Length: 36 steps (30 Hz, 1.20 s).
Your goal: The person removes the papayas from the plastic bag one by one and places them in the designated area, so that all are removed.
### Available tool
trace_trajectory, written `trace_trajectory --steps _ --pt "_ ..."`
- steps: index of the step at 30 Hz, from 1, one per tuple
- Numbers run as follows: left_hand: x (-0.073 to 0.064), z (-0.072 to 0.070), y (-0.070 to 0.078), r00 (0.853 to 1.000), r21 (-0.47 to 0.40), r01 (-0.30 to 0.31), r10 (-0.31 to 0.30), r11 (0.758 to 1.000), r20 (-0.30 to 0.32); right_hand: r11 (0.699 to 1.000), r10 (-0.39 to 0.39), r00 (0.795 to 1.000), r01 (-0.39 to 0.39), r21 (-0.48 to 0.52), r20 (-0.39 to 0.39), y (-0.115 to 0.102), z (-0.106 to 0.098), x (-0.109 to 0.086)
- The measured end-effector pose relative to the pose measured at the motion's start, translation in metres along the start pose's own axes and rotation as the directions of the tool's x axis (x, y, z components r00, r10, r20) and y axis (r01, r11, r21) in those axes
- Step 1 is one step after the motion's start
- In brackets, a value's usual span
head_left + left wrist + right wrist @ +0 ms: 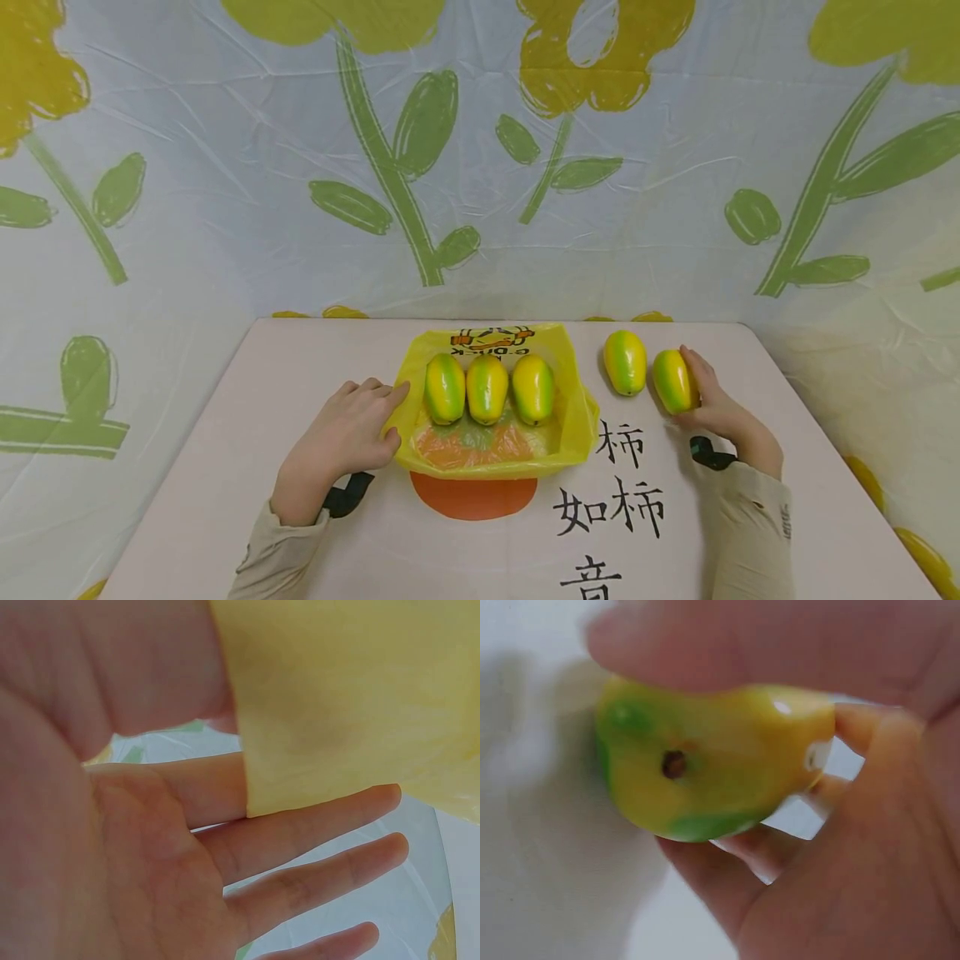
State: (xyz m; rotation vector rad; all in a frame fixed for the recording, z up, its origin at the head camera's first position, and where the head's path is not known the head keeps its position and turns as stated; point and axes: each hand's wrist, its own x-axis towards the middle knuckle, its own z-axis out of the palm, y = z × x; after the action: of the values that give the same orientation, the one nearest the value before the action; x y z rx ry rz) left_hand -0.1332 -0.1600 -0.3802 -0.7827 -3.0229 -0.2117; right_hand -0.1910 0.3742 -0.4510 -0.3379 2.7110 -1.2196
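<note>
On the table lies an open yellow plastic bag [491, 462], its sides spread, with three yellow-green papayas in a row in it: a left one [445, 389], a middle one [487, 390] and a right one [533, 390]. My left hand [347, 429] is at the bag's left side, fingers extended; in the left wrist view the yellow film [352, 705] covers the ends of the thumb and index finger. To the right, my right hand [720, 408] holds another papaya [672, 382], thumb on one side and fingers [720, 877] round the other. One more papaya [625, 362] lies just left of it.
The pale table [217, 467] has black printed characters [609, 508] at the front right and an orange printed shape [474, 497] partly under the bag. A flower-patterned cloth [637, 242] hangs behind and beside the table.
</note>
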Motion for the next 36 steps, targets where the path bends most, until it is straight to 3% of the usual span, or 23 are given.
trace_trajectory --steps 17,24,29,36 --pt "0.0 0.003 -0.002 1.0 0.007 -0.013 0.013 1.0 -0.022 0.997 0.064 0.981 -0.069 -0.021 -0.182 0.004 0.015 0.016" --pt "0.001 0.003 -0.001 1.0 0.006 0.001 -0.001 1.0 -0.008 1.0 0.015 0.97 -0.017 -0.005 -0.244 0.007 0.02 0.021" --pt "0.001 0.003 -0.001 1.0 0.004 0.011 -0.011 1.0 0.001 1.0 -0.007 0.967 0.001 -0.023 -0.256 0.01 0.022 0.024" --pt "0.001 0.003 -0.001 1.0 -0.001 0.012 -0.012 1.0 0.004 0.999 0.025 0.967 -0.031 -0.019 -0.252 0.011 0.024 0.025"
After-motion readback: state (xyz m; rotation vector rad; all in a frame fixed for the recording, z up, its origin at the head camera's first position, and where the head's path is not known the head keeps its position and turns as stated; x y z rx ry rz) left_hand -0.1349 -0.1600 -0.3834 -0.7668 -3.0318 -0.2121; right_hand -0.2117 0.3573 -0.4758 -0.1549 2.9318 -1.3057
